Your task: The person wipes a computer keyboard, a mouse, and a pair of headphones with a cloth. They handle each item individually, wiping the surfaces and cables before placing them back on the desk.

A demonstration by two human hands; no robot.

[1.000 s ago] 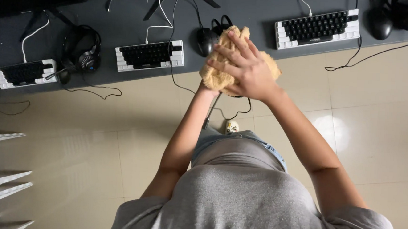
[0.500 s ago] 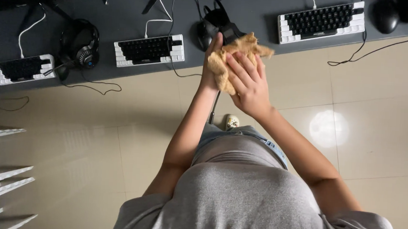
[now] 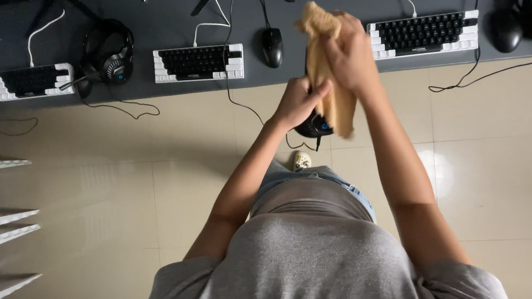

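Right hand (image 3: 350,57) grips a tan cloth (image 3: 332,67); left hand (image 3: 298,100) holds a black headset (image 3: 314,125) above the dark desk (image 3: 163,20).

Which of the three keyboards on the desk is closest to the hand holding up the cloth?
The rightmost keyboard, just beside the right hand gripping the tan cloth; the middle keyboard and left keyboard lie farther off.
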